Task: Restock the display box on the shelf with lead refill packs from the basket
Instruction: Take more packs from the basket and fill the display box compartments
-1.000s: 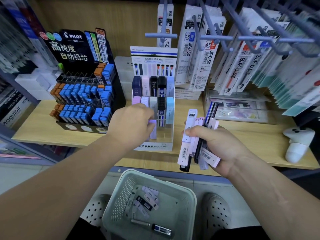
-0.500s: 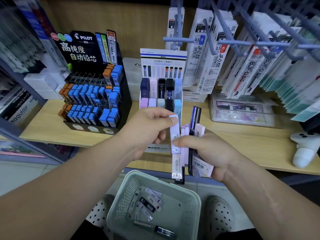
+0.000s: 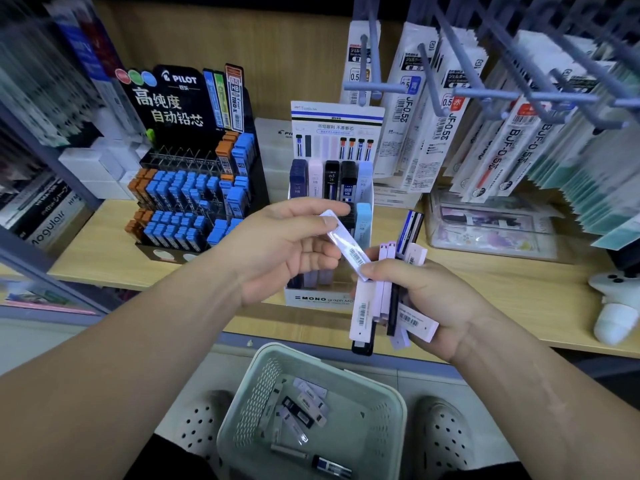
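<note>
**Restocking station: hand and container status**

**1. Hands.** The left hand [image 3: 287, 244] pinches a single pack [image 3: 343, 242] between the thumb and the curled fingers. The pack is tilted, barcode side up. Its lower end touches the thumb of the right hand [image 3: 426, 299]. The right hand grips a bundle of packs [image 3: 384, 296], with the thumb across the front and the fingers wrapped behind. The bundle stands roughly upright and fans out at the top. It holds white, pink, black and navy packs. Overlap prevents an exact count. Both forearms reach forward from the lower corners and meet in front of the display box.

**2. Display box.** The display box [image 3: 318, 299] stands on the wooden shelf [image 3: 104, 244], directly behind the hands. The rear row holds five upright packs: one navy, one pale pink, two black and one light blue. In the front row, one light blue pack and one black pack are visible. The left hand hides the remainder.

**3. Basket.** The pale green basket [image 3: 398, 410] sits below the shelf edge, between two white perforated shoes [image 3: 446, 438]. At least six loose packs [image 3: 299, 412] lie flat on its bottom.

**4. Adjacent stock.** A black Pilot display [image 3: 194, 188] stands left of the box.
</note>
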